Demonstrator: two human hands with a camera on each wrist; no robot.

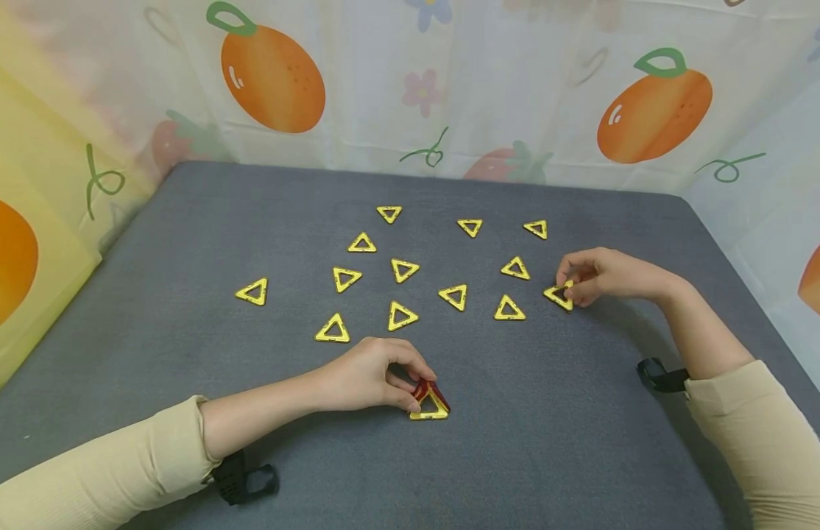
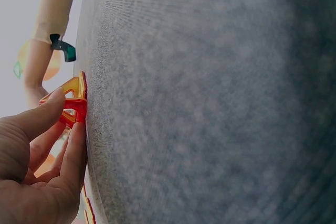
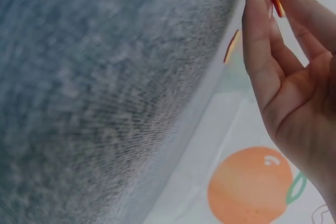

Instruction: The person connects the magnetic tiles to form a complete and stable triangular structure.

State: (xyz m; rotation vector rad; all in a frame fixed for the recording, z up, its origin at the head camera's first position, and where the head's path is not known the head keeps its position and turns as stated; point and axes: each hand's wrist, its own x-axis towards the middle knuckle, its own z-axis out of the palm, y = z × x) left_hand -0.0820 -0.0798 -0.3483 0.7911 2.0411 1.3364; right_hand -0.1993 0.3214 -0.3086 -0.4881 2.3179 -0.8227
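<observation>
My left hand (image 1: 373, 377) grips a small standing structure of triangular magnetic tiles (image 1: 428, 415) near the front middle of the table. Its front face is yellow, and red sides lean in behind it. In the left wrist view, thumb and fingers hold the red and yellow frames (image 2: 79, 107) low against the grey cloth. Over on the right, my right hand (image 1: 605, 276) pinches a single yellow triangular tile (image 1: 556, 299) between thumb and fingers. That tile (image 3: 279, 3) is tilted and seen edge-on in the right wrist view, partly cut off by the frame's top.
Several yellow triangular tiles lie flat and scattered between and beyond the hands, among them one (image 1: 510, 316) left of my right hand and one (image 1: 332, 339) behind my left forearm. Another (image 1: 261, 299) lies far left. A fruit-printed curtain (image 1: 370, 96) hangs behind the grey table (image 1: 556, 456).
</observation>
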